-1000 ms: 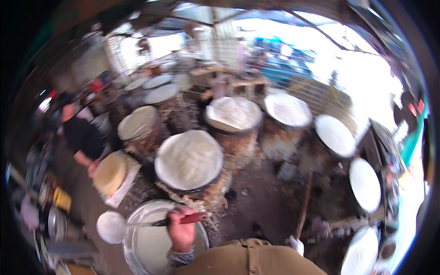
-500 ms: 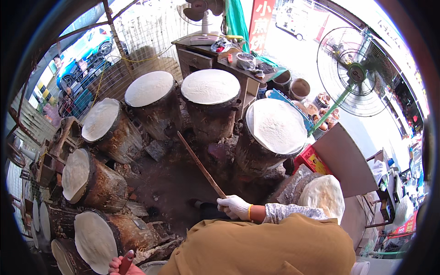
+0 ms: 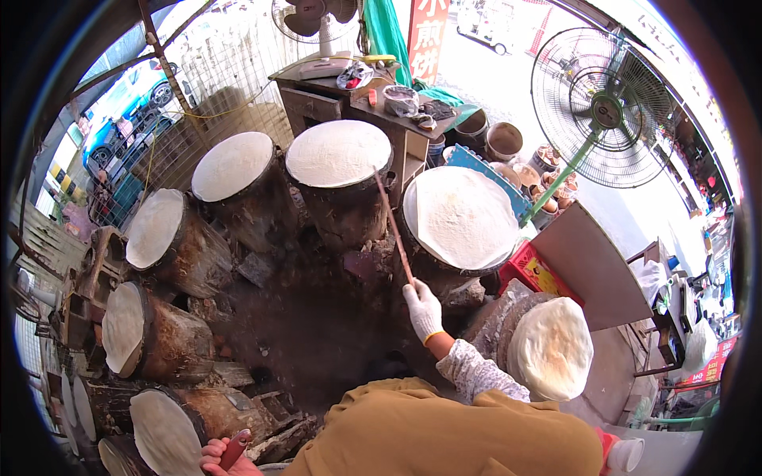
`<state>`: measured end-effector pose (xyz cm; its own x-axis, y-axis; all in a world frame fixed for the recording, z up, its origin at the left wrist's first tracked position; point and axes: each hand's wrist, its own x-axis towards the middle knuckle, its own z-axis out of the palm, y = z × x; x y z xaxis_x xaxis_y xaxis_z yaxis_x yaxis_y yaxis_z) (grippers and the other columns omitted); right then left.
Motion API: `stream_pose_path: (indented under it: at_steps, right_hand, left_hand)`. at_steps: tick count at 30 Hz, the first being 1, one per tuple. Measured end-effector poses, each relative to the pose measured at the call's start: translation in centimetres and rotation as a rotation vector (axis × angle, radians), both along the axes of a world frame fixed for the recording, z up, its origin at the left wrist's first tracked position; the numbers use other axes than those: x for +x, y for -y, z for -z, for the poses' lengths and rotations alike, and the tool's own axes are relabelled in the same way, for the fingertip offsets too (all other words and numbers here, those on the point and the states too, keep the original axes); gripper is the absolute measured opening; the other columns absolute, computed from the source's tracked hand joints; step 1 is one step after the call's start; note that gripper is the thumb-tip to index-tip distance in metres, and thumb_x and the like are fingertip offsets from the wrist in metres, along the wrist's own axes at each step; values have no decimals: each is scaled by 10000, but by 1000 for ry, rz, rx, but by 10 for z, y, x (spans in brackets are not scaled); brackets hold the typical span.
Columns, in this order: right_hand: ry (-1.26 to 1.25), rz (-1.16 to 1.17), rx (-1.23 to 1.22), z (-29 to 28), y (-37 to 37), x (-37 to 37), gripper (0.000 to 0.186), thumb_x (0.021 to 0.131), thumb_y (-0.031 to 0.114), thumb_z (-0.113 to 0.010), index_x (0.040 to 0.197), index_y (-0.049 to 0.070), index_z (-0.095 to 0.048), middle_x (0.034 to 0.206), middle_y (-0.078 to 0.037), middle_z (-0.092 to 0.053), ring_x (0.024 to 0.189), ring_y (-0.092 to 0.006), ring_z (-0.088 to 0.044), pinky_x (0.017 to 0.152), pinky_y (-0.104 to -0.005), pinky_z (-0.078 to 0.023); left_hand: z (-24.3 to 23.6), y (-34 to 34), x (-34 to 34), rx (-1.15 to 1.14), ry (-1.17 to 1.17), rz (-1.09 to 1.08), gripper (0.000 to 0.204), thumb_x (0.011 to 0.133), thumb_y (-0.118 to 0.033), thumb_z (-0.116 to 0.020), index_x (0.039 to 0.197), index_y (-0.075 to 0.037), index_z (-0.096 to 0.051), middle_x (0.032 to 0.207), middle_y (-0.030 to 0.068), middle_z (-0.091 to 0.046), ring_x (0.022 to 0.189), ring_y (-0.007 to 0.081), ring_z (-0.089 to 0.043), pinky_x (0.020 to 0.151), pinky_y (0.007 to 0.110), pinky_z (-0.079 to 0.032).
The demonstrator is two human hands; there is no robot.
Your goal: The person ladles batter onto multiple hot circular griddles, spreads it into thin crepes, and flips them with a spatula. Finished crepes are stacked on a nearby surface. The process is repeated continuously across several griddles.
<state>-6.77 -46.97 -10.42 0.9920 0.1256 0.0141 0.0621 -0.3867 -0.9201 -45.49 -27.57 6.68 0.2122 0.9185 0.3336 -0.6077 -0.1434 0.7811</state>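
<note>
My right hand (image 3: 422, 309), in a white knit glove, grips a long thin wooden stick (image 3: 394, 234) that points away from me. Its far tip overlaps the right edge of a pale round flatbread (image 3: 340, 155) on a rusty drum stove (image 3: 345, 213); whether it touches cannot be made out. To the right of the stick, another flatbread (image 3: 462, 218) with a lightly browned patch covers a nearer stove. At the lower left my bare left hand (image 3: 216, 457) is closed round a reddish-brown handle (image 3: 236, 450), the rest of that tool hidden. Close to it lies a flatbread (image 3: 164, 432) on its stove.
More drum stoves topped with flatbreads (image 3: 232, 166) curve round my left side. A stack of flatbreads (image 3: 552, 349) stands at my right, beside a brown board (image 3: 591, 266). Farther off are a green standing fan (image 3: 607, 111), a desk (image 3: 313, 103) and several buckets (image 3: 504, 141).
My right hand has moved forward and slightly right, swinging the stick's tip up to the far middle flatbread. My left hand still holds the handle. The view has shifted a little.
</note>
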Motion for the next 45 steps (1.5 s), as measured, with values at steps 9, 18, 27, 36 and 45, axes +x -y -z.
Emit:
stream_pose_path:
  at_steps: [9, 18, 27, 36, 45]
  right_hand:
    - [100, 117, -384, 11, 135, 55, 444, 953, 214, -526, 1396, 248, -513, 987, -240, -673, 840, -414, -661, 741, -479, -516]
    - [59, 16, -244, 10, 97, 94, 391, 950, 234, -529, 1327, 135, -570, 1032, -250, -667, 954, -417, -646, 840, -457, -513]
    - [-21, 82, -365, -19, 159, 109, 386, 950, 225, -526, 1321, 137, -582, 1010, -267, -659, 923, -423, -648, 799, -475, -512]
    - [-60, -65, -288, -8, 140, 109, 411, 958, 281, -522, 1342, 140, -560, 1039, -274, -648, 978, -427, -627, 837, -469, -504]
    - [-729, -9, 125, -60, 157, 68, 389, 944, 332, -623, 1177, 25, -674, 698, 39, -545, 603, -55, -464, 552, -237, -400]
  left_hand:
    - [-2, 6, 92, 14, -146, 192, 307, 1018, -400, -489, 901, -116, -482, 939, -2, -473, 943, 161, -476, 931, 341, -424]
    - [-21, 29, 203, 35, -161, 421, 329, 972, -402, -574, 852, -121, -452, 871, 15, -488, 887, 170, -487, 844, 331, -480]
    - [-13, 43, 226, -4, -180, 452, 316, 965, -383, -594, 847, -124, -457, 882, 19, -509, 886, 175, -500, 853, 341, -485]
    - [-11, 59, 240, -23, -210, 492, 317, 964, -377, -599, 833, -129, -451, 878, 13, -500, 895, 171, -504, 871, 350, -481]
    - [-8, 69, 245, -8, -207, 523, 322, 989, -368, -565, 824, -136, -414, 894, 6, -466, 910, 164, -487, 894, 345, -468]
